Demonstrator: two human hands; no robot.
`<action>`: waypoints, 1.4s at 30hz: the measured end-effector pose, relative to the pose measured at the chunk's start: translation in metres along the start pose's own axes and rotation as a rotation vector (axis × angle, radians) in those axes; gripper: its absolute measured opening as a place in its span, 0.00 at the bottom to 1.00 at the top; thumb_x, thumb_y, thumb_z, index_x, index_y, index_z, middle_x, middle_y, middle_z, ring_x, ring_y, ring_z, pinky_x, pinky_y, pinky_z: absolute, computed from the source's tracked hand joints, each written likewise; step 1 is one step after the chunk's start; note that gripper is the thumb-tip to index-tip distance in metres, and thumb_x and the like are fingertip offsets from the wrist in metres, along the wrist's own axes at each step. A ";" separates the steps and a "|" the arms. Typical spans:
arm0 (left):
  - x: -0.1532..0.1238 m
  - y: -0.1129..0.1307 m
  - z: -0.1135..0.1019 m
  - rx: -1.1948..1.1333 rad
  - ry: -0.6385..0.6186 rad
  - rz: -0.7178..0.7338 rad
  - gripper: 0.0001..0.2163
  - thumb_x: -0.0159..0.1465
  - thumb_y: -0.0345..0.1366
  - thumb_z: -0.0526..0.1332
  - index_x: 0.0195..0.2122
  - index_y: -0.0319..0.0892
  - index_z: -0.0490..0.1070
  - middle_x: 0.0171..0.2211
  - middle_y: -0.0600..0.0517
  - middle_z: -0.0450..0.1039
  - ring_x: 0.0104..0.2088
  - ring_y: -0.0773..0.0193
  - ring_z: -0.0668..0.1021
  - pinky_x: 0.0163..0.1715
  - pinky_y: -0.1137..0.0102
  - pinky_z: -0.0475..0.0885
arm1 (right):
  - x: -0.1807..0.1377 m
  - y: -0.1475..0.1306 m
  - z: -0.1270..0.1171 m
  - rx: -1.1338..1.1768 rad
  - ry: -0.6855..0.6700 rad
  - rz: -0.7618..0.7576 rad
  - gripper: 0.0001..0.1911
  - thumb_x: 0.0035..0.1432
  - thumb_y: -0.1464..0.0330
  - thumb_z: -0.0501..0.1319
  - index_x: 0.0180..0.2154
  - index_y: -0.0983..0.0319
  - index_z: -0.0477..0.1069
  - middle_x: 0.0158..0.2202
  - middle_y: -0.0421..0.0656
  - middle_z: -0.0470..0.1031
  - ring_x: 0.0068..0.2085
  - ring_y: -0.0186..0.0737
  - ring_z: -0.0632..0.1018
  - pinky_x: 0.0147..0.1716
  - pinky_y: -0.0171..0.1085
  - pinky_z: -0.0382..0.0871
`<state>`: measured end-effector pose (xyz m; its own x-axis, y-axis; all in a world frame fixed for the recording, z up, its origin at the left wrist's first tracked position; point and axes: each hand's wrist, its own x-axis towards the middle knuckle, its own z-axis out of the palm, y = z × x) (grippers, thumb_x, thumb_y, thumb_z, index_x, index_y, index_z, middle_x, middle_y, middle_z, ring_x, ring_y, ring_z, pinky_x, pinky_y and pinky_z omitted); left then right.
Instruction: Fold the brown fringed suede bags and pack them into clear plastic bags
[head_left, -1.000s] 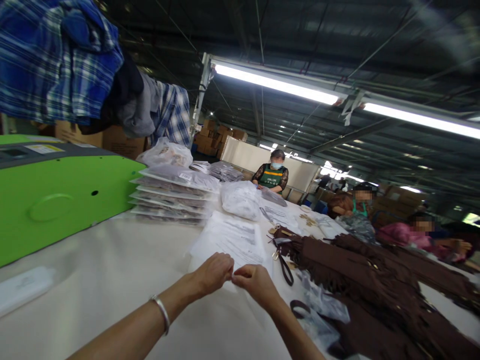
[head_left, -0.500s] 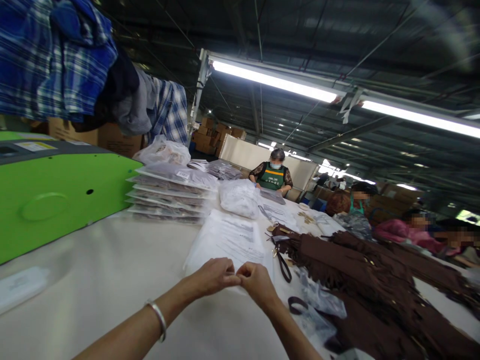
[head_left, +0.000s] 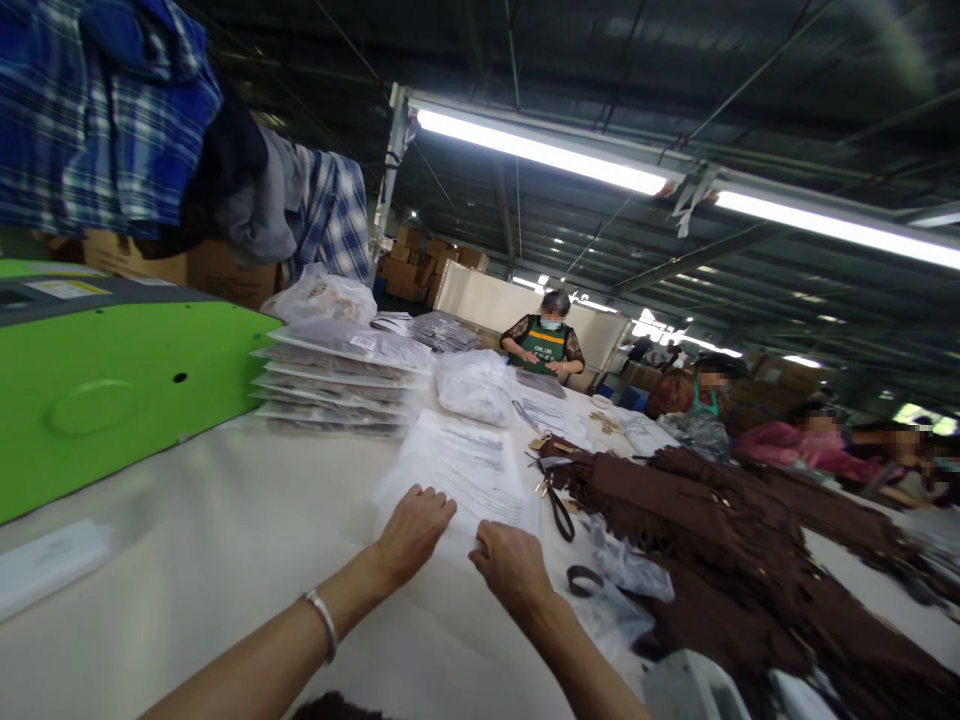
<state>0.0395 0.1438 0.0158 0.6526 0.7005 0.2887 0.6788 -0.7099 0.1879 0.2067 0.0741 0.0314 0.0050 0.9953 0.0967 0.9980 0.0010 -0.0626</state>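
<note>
- Our left hand (head_left: 414,528) lies flat on the bag (head_left: 469,465), fingers together.
- Right hand (head_left: 511,562) curled at its near edge, perhaps pinching.
- Bag light, limp, slick; we judge the edge the best hold.

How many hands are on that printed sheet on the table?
2. The left hand lies flat on the near edge of the printed sheet; the right hand is curled at that edge, beside it. Nothing hides a third.

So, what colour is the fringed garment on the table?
Dark brown garment, clearest in head view.
</note>
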 end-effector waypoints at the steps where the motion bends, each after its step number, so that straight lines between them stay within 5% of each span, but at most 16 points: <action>1: -0.003 -0.005 -0.002 0.003 0.006 -0.037 0.08 0.65 0.25 0.53 0.39 0.42 0.69 0.39 0.44 0.74 0.44 0.54 0.74 0.48 0.59 0.63 | -0.005 0.004 -0.001 -0.007 -0.010 0.009 0.03 0.56 0.68 0.61 0.35 0.57 0.72 0.38 0.44 0.79 0.40 0.45 0.78 0.34 0.36 0.60; 8: -0.059 -0.054 -0.022 -0.118 0.041 -0.454 0.10 0.67 0.37 0.58 0.47 0.40 0.70 0.47 0.48 0.71 0.51 0.54 0.72 0.53 0.51 0.64 | -0.067 0.060 -0.004 0.119 0.047 0.259 0.06 0.53 0.76 0.59 0.30 0.59 0.68 0.31 0.46 0.76 0.36 0.48 0.77 0.32 0.38 0.58; 14: -0.093 -0.053 -0.017 -0.507 0.044 -0.745 0.12 0.67 0.42 0.59 0.45 0.39 0.70 0.41 0.50 0.74 0.37 0.62 0.77 0.37 0.62 0.75 | -0.107 0.076 0.016 0.615 0.247 0.520 0.09 0.47 0.67 0.63 0.24 0.57 0.62 0.18 0.36 0.66 0.21 0.38 0.70 0.23 0.35 0.56; 18: -0.086 -0.038 -0.021 -0.787 0.153 -0.707 0.12 0.67 0.42 0.59 0.46 0.39 0.70 0.40 0.50 0.74 0.34 0.65 0.77 0.33 0.66 0.76 | -0.101 0.067 0.017 1.093 0.322 0.599 0.15 0.46 0.62 0.64 0.26 0.55 0.56 0.14 0.28 0.57 0.13 0.30 0.58 0.13 0.31 0.51; 21: -0.083 -0.032 -0.033 -0.914 0.253 -0.595 0.13 0.68 0.43 0.58 0.46 0.39 0.69 0.39 0.50 0.74 0.33 0.65 0.78 0.32 0.66 0.76 | -0.097 0.071 0.005 1.372 0.328 0.570 0.19 0.42 0.64 0.68 0.28 0.55 0.57 0.19 0.31 0.66 0.17 0.29 0.67 0.15 0.28 0.60; 24: -0.090 -0.030 -0.038 -0.968 0.289 -0.466 0.13 0.67 0.44 0.56 0.42 0.40 0.67 0.36 0.52 0.74 0.33 0.66 0.78 0.33 0.69 0.74 | -0.103 0.080 -0.002 1.530 0.297 0.529 0.22 0.38 0.63 0.71 0.30 0.56 0.59 0.27 0.35 0.74 0.28 0.33 0.77 0.28 0.33 0.74; 27: -0.102 -0.029 -0.027 -0.917 0.222 -0.366 0.12 0.60 0.46 0.61 0.31 0.42 0.66 0.26 0.57 0.70 0.27 0.66 0.75 0.31 0.71 0.70 | -0.117 0.084 0.004 1.571 0.227 0.502 0.25 0.33 0.61 0.74 0.29 0.57 0.60 0.29 0.36 0.76 0.31 0.37 0.79 0.37 0.38 0.76; 30: -0.115 -0.026 -0.008 -0.765 0.110 -0.298 0.13 0.56 0.46 0.62 0.23 0.45 0.62 0.19 0.60 0.61 0.23 0.65 0.69 0.29 0.70 0.65 | -0.129 0.083 0.023 1.536 0.136 0.503 0.24 0.31 0.64 0.75 0.26 0.59 0.61 0.24 0.36 0.75 0.29 0.37 0.78 0.35 0.38 0.75; 35: -0.134 -0.020 0.002 -0.548 -0.051 -0.265 0.13 0.66 0.47 0.50 0.28 0.47 0.63 0.24 0.56 0.64 0.28 0.61 0.70 0.34 0.67 0.62 | -0.139 0.084 0.050 1.416 0.052 0.545 0.19 0.32 0.71 0.72 0.23 0.59 0.62 0.17 0.31 0.69 0.20 0.30 0.70 0.21 0.29 0.63; 42: -0.166 -0.012 -0.016 -0.457 -0.202 -0.432 0.19 0.70 0.47 0.40 0.31 0.47 0.63 0.27 0.55 0.69 0.29 0.61 0.74 0.32 0.69 0.64 | -0.159 0.083 0.064 1.328 -0.200 0.584 0.16 0.38 0.66 0.65 0.25 0.57 0.57 0.16 0.29 0.61 0.17 0.28 0.61 0.18 0.29 0.51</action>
<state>-0.0825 0.0354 -0.0193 0.4341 0.8977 -0.0752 0.7115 -0.2904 0.6399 0.2846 -0.0777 -0.0524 0.2609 0.8820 -0.3925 0.0671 -0.4221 -0.9040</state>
